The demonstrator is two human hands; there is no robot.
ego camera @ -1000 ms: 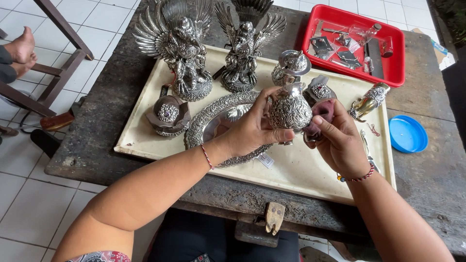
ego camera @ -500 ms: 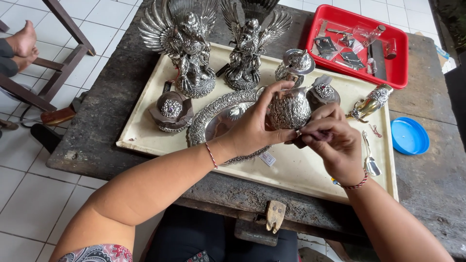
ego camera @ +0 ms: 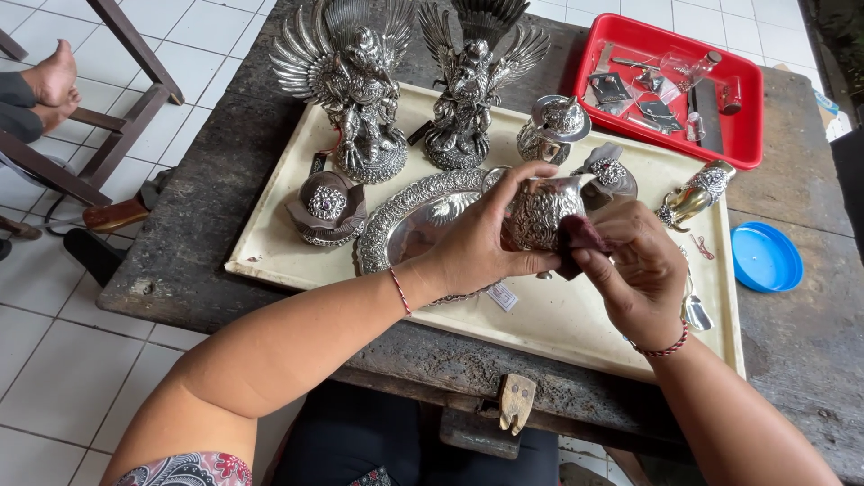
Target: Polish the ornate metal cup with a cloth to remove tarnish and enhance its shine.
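**Inspector:** What did each hand hold?

**Assistant:** The left hand (ego camera: 477, 243) was wrapped around an embossed silver pot (ego camera: 538, 214), thumb and fingers closed on its body, above the middle of the cream rectangular tray (ego camera: 270, 243). The right hand (ego camera: 639, 270) pinched a small dark-red cloth (ego camera: 580, 236) against the pot's side. Each wrist wore one red string bracelet.

**Inspector:** Count the pieces on the tray.

**Assistant:** Two winged silver figure statues (ego camera: 351, 81) at the far edge. One oval embossed silver dish (ego camera: 405, 225), partly covered by the left hand. One dark domed lid with a silver rosette (ego camera: 326, 207) left of the dish. Two small silver lidded pieces behind the hands, one (ego camera: 553, 126) in full view, the other (ego camera: 607, 175) half hidden by the pot. One gold-and-silver handle-shaped piece (ego camera: 693, 198) at the right. A small white tag (ego camera: 504, 295) lay below the left hand.

**Inspector:** Off the tray?

**Assistant:** One red plastic tray (ego camera: 747, 135) of small tools at the far right; one round blue lid (ego camera: 765, 256) on the dark worn wooden table (ego camera: 180, 234). Another person's bare foot (ego camera: 54, 76) rested on a wooden frame, far left.
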